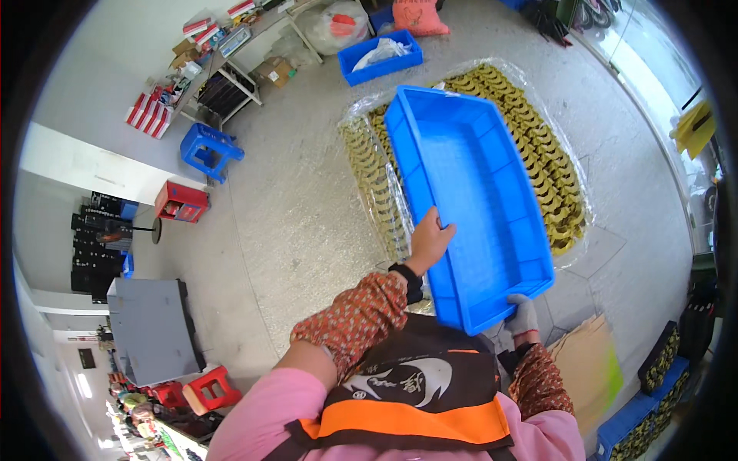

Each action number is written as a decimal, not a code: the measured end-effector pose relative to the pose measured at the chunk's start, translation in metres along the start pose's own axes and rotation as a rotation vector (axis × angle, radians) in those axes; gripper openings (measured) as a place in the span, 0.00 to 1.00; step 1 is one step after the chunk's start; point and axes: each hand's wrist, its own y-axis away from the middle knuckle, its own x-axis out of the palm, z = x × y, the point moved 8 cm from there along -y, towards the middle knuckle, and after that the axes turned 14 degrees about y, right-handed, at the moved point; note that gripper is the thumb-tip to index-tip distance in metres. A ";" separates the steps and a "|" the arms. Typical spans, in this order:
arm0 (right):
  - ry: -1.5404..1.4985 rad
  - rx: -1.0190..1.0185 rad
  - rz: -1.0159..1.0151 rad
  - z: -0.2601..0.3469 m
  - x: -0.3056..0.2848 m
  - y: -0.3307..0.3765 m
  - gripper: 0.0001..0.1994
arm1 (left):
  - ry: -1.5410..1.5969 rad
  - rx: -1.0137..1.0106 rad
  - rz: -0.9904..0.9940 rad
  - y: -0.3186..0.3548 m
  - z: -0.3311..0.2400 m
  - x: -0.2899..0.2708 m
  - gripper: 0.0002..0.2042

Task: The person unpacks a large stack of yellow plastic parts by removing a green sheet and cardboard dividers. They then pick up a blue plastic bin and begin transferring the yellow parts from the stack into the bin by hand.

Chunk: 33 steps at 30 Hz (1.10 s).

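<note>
I have the empty blue plastic tray (469, 200) lifted above the floor's plastic sheet of yellow parts (550, 165), left hand (429, 240) clamped on its long rim, gloved right hand (524, 315) gripping the near corner; it looks light, stiff, slightly slippery.

tray (469, 192) over parts sheet (550, 173) — stool (209, 150) left

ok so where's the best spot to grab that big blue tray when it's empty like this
By the raised rim, one hand on each of two edges. The blue tray is long, shallow and empty, so its rim is the only graspable part. The left hand clasps the left long edge from outside, and the gloved right hand takes the near short end from below, which probably steadies its length.
</note>
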 end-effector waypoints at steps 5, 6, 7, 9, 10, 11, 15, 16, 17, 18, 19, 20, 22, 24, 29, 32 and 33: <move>0.125 -0.134 -0.404 0.034 -0.019 -0.021 0.02 | 0.428 -0.515 0.439 -0.018 0.132 0.033 0.13; 0.177 -0.142 -0.498 0.041 -0.023 -0.021 0.03 | 0.398 -0.580 0.572 -0.015 0.145 0.032 0.12; 0.168 -0.141 -0.541 0.042 -0.021 -0.025 0.02 | 0.247 -0.479 0.672 -0.016 0.165 0.023 0.11; 0.153 -0.139 -0.627 0.040 -0.014 -0.034 0.03 | -0.040 -0.248 0.864 -0.026 0.218 0.008 0.11; 0.166 -0.148 -0.684 0.042 -0.011 -0.033 0.03 | -0.133 -0.227 0.945 -0.033 0.234 0.000 0.10; 0.182 -0.157 -0.737 0.045 -0.006 -0.031 0.04 | -0.226 -0.204 1.022 -0.042 0.250 -0.012 0.09; 0.290 -0.232 -0.888 0.033 -0.017 -0.039 0.04 | -0.538 0.158 1.159 -0.091 0.256 -0.054 0.05; 0.291 -0.199 -0.853 0.034 -0.006 -0.042 0.07 | -0.666 0.192 1.184 -0.100 0.288 -0.066 0.05; 0.272 -0.215 -0.811 0.034 0.006 -0.050 0.07 | -0.796 0.229 1.209 -0.111 0.319 -0.077 0.07; 0.292 -0.207 -0.782 0.028 0.005 -0.060 0.06 | -0.866 0.270 1.249 -0.119 0.344 -0.080 0.10; 0.307 -0.196 -0.752 0.019 0.002 -0.071 0.06 | -0.935 0.315 1.292 -0.125 0.364 -0.080 0.13; 0.341 -0.156 -0.747 0.016 0.002 -0.076 0.06 | -0.951 0.280 1.356 -0.134 0.368 -0.070 0.18; 0.360 -0.163 -0.721 0.010 0.002 -0.106 0.07 | -1.006 0.316 1.367 -0.149 0.388 -0.058 0.25; 0.442 -0.031 -0.646 -0.011 -0.030 -0.140 0.09 | -1.049 0.471 1.293 -0.152 0.419 -0.036 0.28; 0.400 -0.126 -0.691 -0.052 -0.085 -0.169 0.15 | -1.054 0.710 1.266 -0.134 0.443 0.037 0.26; 0.214 -0.192 -0.591 -0.057 -0.041 -0.207 0.18 | -1.159 0.660 1.275 -0.131 0.471 0.023 0.25; 0.245 -0.184 -0.608 -0.064 -0.044 -0.204 0.19 | -1.186 0.634 1.310 -0.129 0.476 0.026 0.25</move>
